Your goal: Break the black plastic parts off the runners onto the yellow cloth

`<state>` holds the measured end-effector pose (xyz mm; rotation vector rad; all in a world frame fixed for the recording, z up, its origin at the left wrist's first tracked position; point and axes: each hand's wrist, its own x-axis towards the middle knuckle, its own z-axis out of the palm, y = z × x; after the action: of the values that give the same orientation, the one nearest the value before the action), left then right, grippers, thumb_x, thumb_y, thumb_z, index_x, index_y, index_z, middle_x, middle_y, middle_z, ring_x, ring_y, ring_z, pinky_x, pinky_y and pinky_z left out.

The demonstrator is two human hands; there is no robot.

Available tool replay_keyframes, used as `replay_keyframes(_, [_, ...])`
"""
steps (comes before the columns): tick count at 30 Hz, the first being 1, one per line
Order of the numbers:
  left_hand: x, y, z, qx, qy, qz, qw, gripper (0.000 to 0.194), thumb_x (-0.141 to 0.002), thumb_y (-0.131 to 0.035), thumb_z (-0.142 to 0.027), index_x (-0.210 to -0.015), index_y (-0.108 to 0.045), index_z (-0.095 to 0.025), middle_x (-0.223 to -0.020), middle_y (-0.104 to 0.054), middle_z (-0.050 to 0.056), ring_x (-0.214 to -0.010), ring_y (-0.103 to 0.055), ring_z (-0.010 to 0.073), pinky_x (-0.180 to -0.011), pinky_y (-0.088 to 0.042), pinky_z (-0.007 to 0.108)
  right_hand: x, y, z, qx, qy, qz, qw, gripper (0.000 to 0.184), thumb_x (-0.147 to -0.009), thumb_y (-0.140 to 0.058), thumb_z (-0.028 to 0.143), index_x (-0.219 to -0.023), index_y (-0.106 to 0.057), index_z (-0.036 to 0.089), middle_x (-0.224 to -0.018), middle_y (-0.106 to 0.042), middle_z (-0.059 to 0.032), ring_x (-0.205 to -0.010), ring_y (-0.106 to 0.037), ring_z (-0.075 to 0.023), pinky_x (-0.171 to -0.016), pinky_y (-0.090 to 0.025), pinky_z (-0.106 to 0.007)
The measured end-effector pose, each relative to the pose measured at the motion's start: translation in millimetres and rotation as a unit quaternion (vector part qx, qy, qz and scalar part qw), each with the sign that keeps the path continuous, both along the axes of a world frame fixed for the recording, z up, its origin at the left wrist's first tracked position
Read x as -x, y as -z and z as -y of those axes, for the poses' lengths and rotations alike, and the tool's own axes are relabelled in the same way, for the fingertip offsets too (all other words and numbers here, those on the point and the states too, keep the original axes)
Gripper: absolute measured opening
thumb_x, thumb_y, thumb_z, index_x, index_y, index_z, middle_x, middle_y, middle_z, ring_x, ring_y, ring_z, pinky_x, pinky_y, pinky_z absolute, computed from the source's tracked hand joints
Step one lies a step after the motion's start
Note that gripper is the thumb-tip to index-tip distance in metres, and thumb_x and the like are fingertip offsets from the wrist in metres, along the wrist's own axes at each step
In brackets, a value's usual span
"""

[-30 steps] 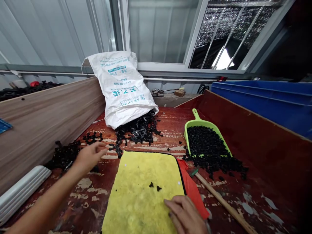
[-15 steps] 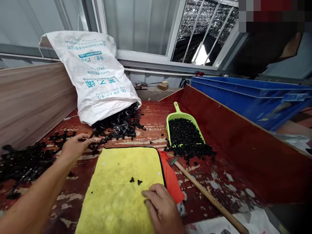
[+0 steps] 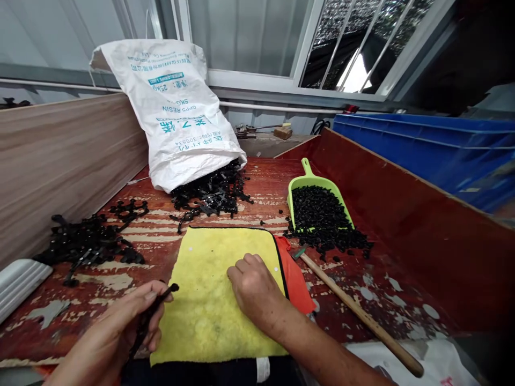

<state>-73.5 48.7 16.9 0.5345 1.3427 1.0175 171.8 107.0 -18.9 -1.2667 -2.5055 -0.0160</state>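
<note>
In the head view, the left hand (image 3: 134,321) comes in from the lower left, thumb uppermost, its fingers grasping a slim black part (image 3: 151,316) that slants upward, with its knobbed tip near the left edge of the yellow cloth (image 3: 209,311). The right forearm (image 3: 322,348) slants in from the lower right; the right hand (image 3: 255,287) is over the cloth, back upward, fingers curled in. Whether they grasp anything is hidden.

The white sack (image 3: 181,118) leans at the back of the desk (image 3: 161,230), its print upside down: "GPPS RESIN", "25kg", "SKG", "300834" and larger blue Chinese characters; the small lines near the top are only partly legible. Black parts (image 3: 213,193) spill from its mouth, and another black pile (image 3: 88,241) lies to the left. The green dustpan (image 3: 308,167) holds small black pieces (image 3: 322,206), some spread before its lip. A wooden-handled tool (image 3: 358,311) lies beside the red cloth (image 3: 298,284).
</note>
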Motion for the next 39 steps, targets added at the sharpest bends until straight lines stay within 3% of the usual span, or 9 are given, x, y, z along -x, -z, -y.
replay_keyframes(5, [-8.7,8.7,3.2,-0.027,0.073,-0.013,0.997,0.030,-0.074,-0.077,-0.047,-0.085,-0.066,-0.022,-0.056,-0.051,-0.006,-0.047,-0.043,0.0095,-0.049,-0.045,0.021,10.9,7.5,28.1,0.085,-0.041,-0.092,0.991,0.008,-0.088,-0.061,0.013,-0.090,-0.064,0.021,-0.082,-0.061,-0.0008,-0.082,-0.048,-0.0189,-0.076,-0.033,-0.033])
replay_keyframes(10, [-16.3,21.3,2.1,-0.046,0.092,-0.175,0.979,0.042,-0.071,-0.073,-0.060,-0.081,-0.066,-0.020,-0.052,-0.040,-0.008,-0.042,-0.034,0.0069,-0.040,-0.029,0.017,13.3,14.1,37.8,0.077,0.036,-0.090,0.992,0.005,-0.088,-0.062,0.018,-0.089,-0.065,0.022,-0.085,-0.060,-0.0027,-0.085,-0.046,-0.0214,-0.074,-0.028,-0.036])
replay_keyframes(14, [-22.8,29.0,-0.7,-0.070,0.144,-0.219,0.962,0.046,-0.074,-0.066,-0.064,-0.077,-0.067,-0.018,-0.056,-0.039,-0.007,-0.046,-0.036,0.0089,-0.043,-0.032,0.019,13.1,8.1,39.6,0.096,0.045,-0.134,0.985,0.002,-0.088,-0.064,0.022,-0.087,-0.065,0.023,-0.087,-0.061,-0.0005,-0.087,-0.046,-0.0198,-0.078,-0.027,-0.037])
replay_keyframes(19, [-29.1,35.5,-8.6,-0.105,0.238,-0.326,0.909,0.040,-0.084,-0.055,-0.058,-0.074,-0.065,-0.020,-0.060,-0.047,-0.004,-0.054,-0.044,0.0132,-0.047,-0.034,0.021,21.1,3.6,41.6,0.100,0.052,-0.111,0.987,0.004,-0.086,-0.065,0.025,-0.082,-0.065,0.025,-0.084,-0.059,0.0005,-0.088,-0.044,-0.0201,-0.078,-0.025,-0.039])
replay_keyframes(26, [-29.8,42.2,-10.2,-0.132,0.294,-0.452,0.832,0.035,-0.091,-0.045,-0.048,-0.073,-0.062,-0.023,-0.069,-0.065,-0.001,-0.071,-0.060,0.0202,-0.067,-0.041,0.026,25.4,6.1,40.4,0.106,0.032,-0.102,0.989,0.004,-0.086,-0.066,0.027,-0.084,-0.065,0.025,-0.087,-0.059,0.0008,-0.090,-0.044,-0.0200,-0.080,-0.025,-0.039])
replay_keyframes(28, [-29.6,43.8,-9.8,-0.131,0.291,-0.457,0.830,0.035,-0.092,-0.044,-0.048,-0.076,-0.062,-0.023,-0.072,-0.066,-0.001,-0.073,-0.060,0.0206,-0.067,-0.040,0.027,26.1,7.1,40.0,0.111,0.038,-0.110,0.987,0.003,-0.086,-0.066,0.027,-0.084,-0.065,0.025,-0.086,-0.059,0.0011,-0.089,-0.044,-0.0196,-0.080,-0.025,-0.039])
replay_keyframes(32, [-33.6,44.5,-9.4,-0.135,0.279,-0.405,0.860,0.037,-0.093,-0.043,-0.051,-0.076,-0.060,-0.023,-0.072,-0.063,-0.001,-0.070,-0.057,0.0192,-0.063,-0.039,0.026,26.8,9.3,39.1,0.117,0.046,-0.124,0.984,0.003,-0.085,-0.066,0.027,-0.083,-0.066,0.025,-0.086,-0.059,0.0008,-0.089,-0.045,-0.0194,-0.080,-0.026,-0.039])
replay_keyframes(39, [-42.6,41.4,-9.8,-0.128,0.295,-0.422,0.848,0.036,-0.092,-0.045,-0.049,-0.069,-0.056,-0.023,-0.065,-0.055,-0.003,-0.068,-0.054,0.0189,-0.064,-0.036,0.026,25.0,9.7,39.0,0.114,0.041,-0.131,0.984,0.001,-0.084,-0.067,0.025,-0.084,-0.066,0.024,-0.087,-0.059,-0.0002,-0.090,-0.045,-0.0198,-0.081,-0.025,-0.039])
